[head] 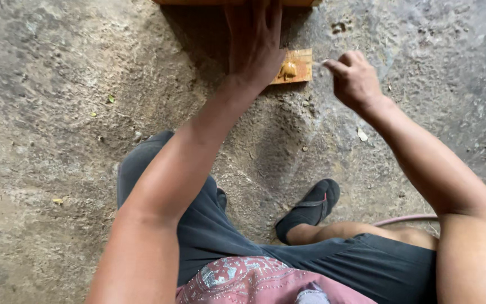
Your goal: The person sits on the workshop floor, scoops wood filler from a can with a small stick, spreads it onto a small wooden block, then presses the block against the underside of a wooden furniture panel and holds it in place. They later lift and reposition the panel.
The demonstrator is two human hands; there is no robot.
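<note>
1. Pressing my left hand [254, 42] flat, fingers spread, on the small wooden board [299, 65] lying on the far concrete floor [57, 84] — nothing gripped.
2. Right hand [355, 79] is closed on a thin stick [320, 63], its tip at the board's right edge — beside a tan lump [288, 70].

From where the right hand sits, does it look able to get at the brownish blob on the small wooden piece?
Probably yes. The right hand hovers just beside the wooden piece, and the blob lies uncovered on its near end. The left hand presses farther left, leaving that side free.
</note>
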